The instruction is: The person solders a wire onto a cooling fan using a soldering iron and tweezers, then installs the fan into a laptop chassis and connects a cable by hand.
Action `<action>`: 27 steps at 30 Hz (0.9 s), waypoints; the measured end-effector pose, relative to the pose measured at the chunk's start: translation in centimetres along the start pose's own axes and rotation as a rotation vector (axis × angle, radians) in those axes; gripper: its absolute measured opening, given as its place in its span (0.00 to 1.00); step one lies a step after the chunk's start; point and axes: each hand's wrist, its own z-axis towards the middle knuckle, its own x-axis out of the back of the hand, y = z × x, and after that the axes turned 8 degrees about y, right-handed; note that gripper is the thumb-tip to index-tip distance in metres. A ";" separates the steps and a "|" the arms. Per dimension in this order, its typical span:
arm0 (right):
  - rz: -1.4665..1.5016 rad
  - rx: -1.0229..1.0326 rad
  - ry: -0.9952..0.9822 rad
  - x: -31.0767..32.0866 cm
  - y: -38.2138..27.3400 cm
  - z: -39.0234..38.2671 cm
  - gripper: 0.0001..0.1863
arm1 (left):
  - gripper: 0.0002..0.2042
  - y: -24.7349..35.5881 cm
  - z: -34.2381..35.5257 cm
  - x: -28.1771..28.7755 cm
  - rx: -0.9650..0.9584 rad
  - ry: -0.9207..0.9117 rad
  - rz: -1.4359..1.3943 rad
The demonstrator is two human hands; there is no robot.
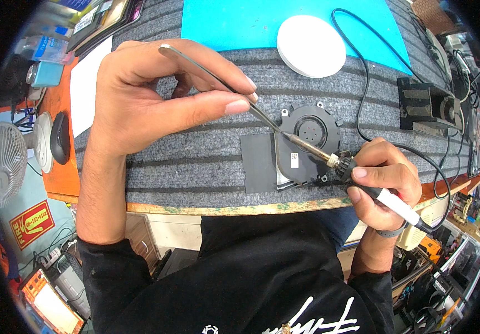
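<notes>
Between the thumb and fingers of my left hand is a pair of metal tweezers, slanting down to the right. My right hand grips a soldering iron with a black and white handle, its metal tip slanting up to the left. Both tips come together over the upper left edge of a black laptop cooling fan; whether they touch it I cannot tell. The fan lies flat on a grey ribbed mat, with a flat dark sheet along its left side and a small white label on it.
A blue mat lies at the back, with a round white disc partly on it. The iron's black cable loops across the right side. At right stands a black holder. A black mouse sits at left. The wooden table edge runs before me.
</notes>
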 end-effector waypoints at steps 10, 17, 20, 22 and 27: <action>0.044 -0.013 0.025 0.1 0.2 -0.1 0.15 | 0.08 -0.4 -0.2 0.1 0.000 0.000 -0.013; 0.068 -0.035 0.069 0.5 0.5 -0.6 0.13 | 0.08 -0.2 -0.2 0.1 0.027 -0.006 -0.002; 0.099 -0.059 0.130 0.3 0.6 -0.9 0.12 | 0.08 0.0 -0.2 0.1 0.042 -0.005 0.003; 0.130 -0.202 0.190 0.2 -0.1 -1.0 0.12 | 0.08 0.1 -0.1 0.0 0.060 -0.001 0.003; 0.160 -0.502 0.311 -0.8 -2.0 -0.9 0.11 | 0.08 -0.2 -0.3 0.3 0.052 0.008 -0.026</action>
